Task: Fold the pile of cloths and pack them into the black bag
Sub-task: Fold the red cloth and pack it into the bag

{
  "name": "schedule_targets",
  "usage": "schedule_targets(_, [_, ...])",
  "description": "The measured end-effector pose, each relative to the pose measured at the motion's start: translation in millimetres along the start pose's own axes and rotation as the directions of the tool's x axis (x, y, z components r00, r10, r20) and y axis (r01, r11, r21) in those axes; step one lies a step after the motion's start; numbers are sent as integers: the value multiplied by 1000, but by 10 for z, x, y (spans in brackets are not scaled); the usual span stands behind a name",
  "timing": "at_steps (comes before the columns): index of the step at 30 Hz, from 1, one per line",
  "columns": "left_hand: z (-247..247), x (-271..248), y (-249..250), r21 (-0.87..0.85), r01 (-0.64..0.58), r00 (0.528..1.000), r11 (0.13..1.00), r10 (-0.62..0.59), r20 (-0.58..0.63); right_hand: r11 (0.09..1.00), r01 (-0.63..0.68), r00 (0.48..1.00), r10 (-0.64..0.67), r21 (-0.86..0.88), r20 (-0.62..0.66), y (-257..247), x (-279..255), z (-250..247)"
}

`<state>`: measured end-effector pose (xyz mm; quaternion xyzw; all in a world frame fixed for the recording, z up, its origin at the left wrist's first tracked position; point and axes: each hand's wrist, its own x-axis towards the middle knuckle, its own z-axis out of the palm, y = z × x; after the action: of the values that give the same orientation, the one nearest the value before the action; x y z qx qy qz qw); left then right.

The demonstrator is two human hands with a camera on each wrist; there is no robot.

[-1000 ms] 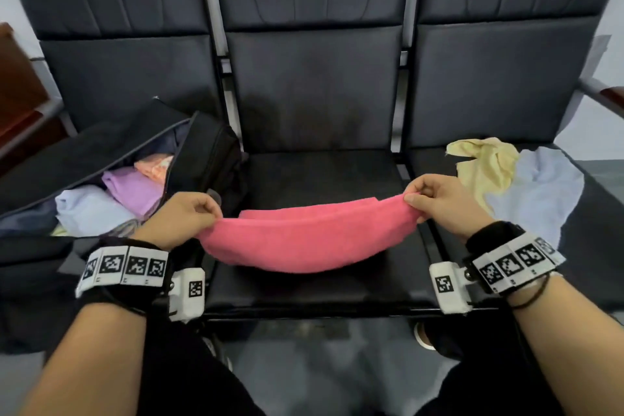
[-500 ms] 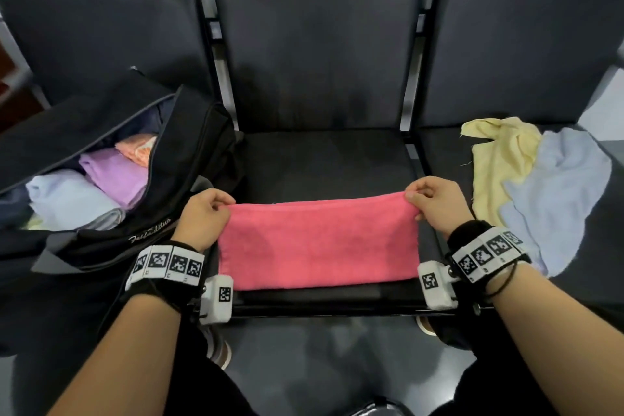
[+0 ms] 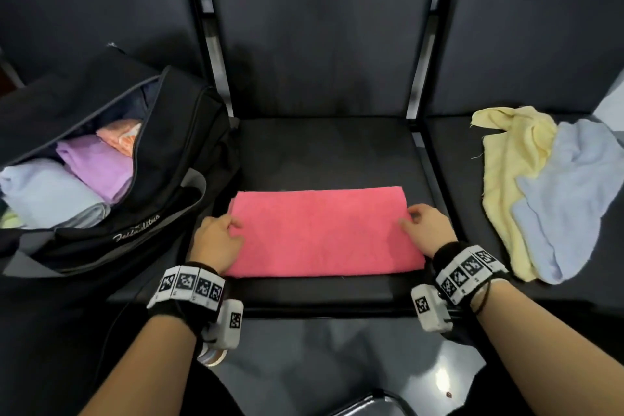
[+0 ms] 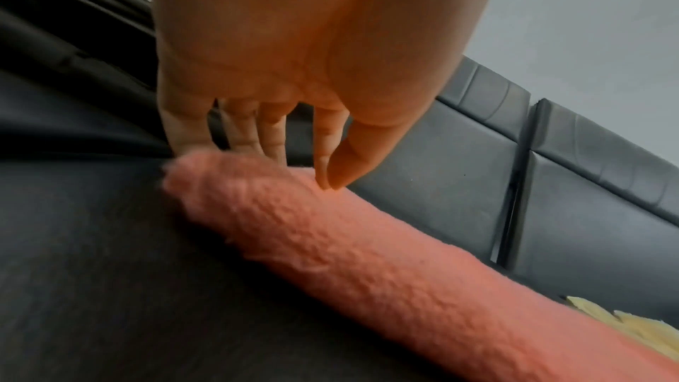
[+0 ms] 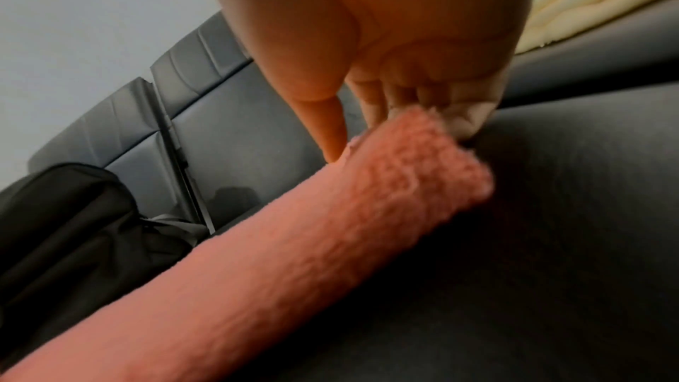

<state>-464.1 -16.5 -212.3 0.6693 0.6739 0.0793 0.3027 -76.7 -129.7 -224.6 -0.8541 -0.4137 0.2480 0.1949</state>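
A folded pink cloth (image 3: 320, 233) lies flat across the front of the middle seat (image 3: 324, 152). My left hand (image 3: 221, 238) is at its left end, with straight fingertips (image 4: 274, 153) touching the top of the cloth (image 4: 367, 243). My right hand (image 3: 423, 226) rests over the right end, its thumb (image 5: 330, 132) down on the cloth (image 5: 330, 228). The black bag (image 3: 111, 240) stands unzipped on the left seat. It holds folded light blue (image 3: 44, 192), purple (image 3: 98, 169) and orange (image 3: 120, 135) cloths.
On the right seat lie a crumpled yellow cloth (image 3: 506, 172) and a light blue cloth (image 3: 570, 186) overlapping it. Dark seat backs (image 3: 320, 27) rise behind, with metal frame bars between the seats. Grey floor (image 3: 337, 365) shows below the seat edge.
The pink cloth, held up sagging between both hands, has been laid flat on the seat. Both hands have let go of its far corners and now rest on its ends.
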Motion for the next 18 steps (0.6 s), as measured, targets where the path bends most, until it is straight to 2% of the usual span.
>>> schedule_targets(4, [6,-61,-22,2,-1,1000,1000,1,-16,998,-46,999,46,32,12,-67,-72,48])
schedule_targets(7, [4,-126,-30,-20,-25,1000,999,25,-18,973,-118,993,114,200,35,-68,-83,-29])
schedule_targets(10, [39,-218,-4,-36,-61,998,997,62,14,878,-193,979,200,437,31,11,-105,-195])
schedule_targets(14, [105,-308,88,-65,-113,989,991,119,93,767,-327,944,294,553,149,86,-208,-415])
schedule_targets(16, [119,-338,148,-65,-113,989,992,118,90,690,-391,920,290,610,262,-1,-308,-503])
schedule_targets(18, [116,-352,203,-76,-118,992,990,121,36,648,-368,928,207,667,310,-174,-391,-551])
